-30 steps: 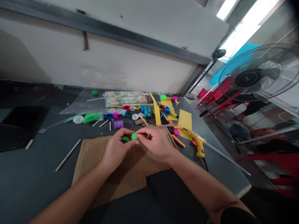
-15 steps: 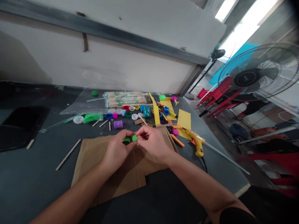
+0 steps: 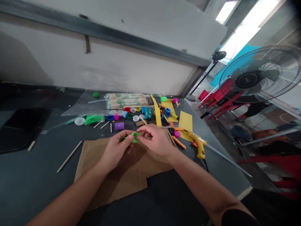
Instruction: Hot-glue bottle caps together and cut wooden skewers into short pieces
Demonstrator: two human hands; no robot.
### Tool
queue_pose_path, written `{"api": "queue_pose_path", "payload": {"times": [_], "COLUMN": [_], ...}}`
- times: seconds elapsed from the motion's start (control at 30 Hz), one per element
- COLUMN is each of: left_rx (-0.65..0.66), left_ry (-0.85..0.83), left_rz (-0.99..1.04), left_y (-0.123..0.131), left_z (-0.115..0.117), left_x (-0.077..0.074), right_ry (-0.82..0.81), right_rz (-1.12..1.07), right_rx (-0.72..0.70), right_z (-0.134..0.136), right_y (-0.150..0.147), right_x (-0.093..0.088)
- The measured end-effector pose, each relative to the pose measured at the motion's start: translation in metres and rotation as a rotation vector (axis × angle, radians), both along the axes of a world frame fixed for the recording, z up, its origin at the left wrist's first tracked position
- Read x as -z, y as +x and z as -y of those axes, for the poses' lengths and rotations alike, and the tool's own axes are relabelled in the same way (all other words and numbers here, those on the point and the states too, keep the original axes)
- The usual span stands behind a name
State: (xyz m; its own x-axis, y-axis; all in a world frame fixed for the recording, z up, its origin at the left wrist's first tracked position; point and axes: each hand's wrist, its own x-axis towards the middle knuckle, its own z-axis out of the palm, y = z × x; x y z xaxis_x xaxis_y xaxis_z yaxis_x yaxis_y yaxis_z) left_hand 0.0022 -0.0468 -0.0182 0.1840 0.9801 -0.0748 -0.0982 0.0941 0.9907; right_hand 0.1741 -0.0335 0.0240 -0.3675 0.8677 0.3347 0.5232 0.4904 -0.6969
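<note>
While left hand (image 3: 115, 151) holds green cap (image 3: 134, 137), right hand (image 3: 156, 142) just beside.

A dark surface (image 3: 30, 185) carries a cardboard sheet (image 3: 113, 185) at front, a yellow glue gun (image 3: 199, 145) near its right edge, wrapped wooden sticks (image 3: 128, 101) behind.

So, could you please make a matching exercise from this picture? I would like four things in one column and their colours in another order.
Things:
1. Cap held by the left hand
2. Glue gun
3. Cardboard sheet
4. Chair beyond the table

Colours:
A. Red
B. Green
C. Brown
D. Yellow

Right pairs: 1-B, 2-D, 3-C, 4-A
</note>
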Motion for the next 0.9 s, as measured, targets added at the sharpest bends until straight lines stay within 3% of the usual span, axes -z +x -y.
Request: {"api": "queue_pose_path", "payload": {"times": [0.13, 0.3, 0.37, 0.5, 0.67, 0.9], "left_rx": [0.052, -0.127, -0.126, -0.068, -0.089, -0.165], "left_ry": [-0.016, -0.05, -0.079, -0.034, 0.078, 0.192], "left_rz": [0.001, 0.289, 0.357, 0.24, 0.081, -0.072], "left_y": [0.002, 0.005, 0.005, 0.006, 0.006, 0.006], "left_z": [0.001, -0.001, -0.002, -0.003, -0.004, -0.002], "left_x": [0.001, -0.005, -0.005, 0.002, 0.009, 0.01], "right_ry": [-0.07, -0.143, -0.139, -0.086, -0.035, -0.019], "right_rz": [0.004, 0.199, 0.347, 0.488, 0.322, 0.106], "right_rx": [-0.034, 0.136, 0.151, 0.154, 0.186, 0.05], "right_z": [-0.003, -0.008, -0.01, -0.012, -0.006, 0.002], "right_y": [0.002, 0.008, 0.009, 0.008, 0.005, -0.004], "right_x": [0.004, 0.007, 0.011, 0.012, 0.002, 0.001]}}
